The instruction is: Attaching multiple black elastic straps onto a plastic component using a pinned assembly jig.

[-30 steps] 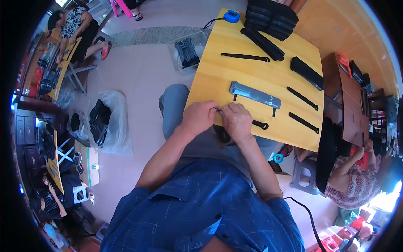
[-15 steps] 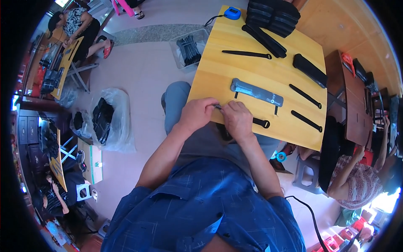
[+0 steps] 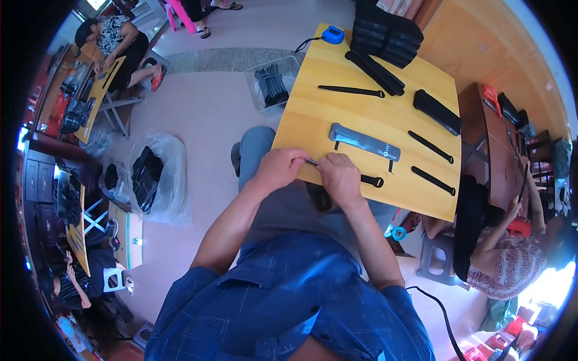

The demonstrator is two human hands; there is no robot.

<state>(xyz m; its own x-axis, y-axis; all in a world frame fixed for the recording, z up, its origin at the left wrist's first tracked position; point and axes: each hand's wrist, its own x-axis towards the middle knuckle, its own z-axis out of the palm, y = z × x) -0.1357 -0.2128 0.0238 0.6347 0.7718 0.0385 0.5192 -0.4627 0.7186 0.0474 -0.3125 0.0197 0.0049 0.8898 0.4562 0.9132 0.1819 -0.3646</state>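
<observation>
At the near edge of the yellow table (image 3: 301, 127), my left hand (image 3: 278, 169) and my right hand (image 3: 342, 182) face each other, fingers pinched on a thin dark strap. Its ring end, a black strap (image 3: 370, 180) with a loop, appears to stick out past my right hand; most of it is hidden by my fingers. Just beyond lies a flat grey plastic package (image 3: 364, 143) with short black tabs below it. Other black straps with ring ends lie further off: one strap (image 3: 352, 91) on the far side, an upper right strap (image 3: 430, 147) and a lower right strap (image 3: 433, 180).
A stack of black bundles (image 3: 385, 39), a long black bundle (image 3: 374, 73), another bundle (image 3: 436, 112) and a blue tape measure (image 3: 332, 35) occupy the table. Left of it stand a clear bin (image 3: 256, 102) and a plastic bag (image 3: 174, 180). Co-workers sit at tables on both sides.
The whole view has shifted slightly, with the table lower in the picture. My hands keep their pinch on the strap, almost unmoved. The co-worker at right has shifted their arms.
</observation>
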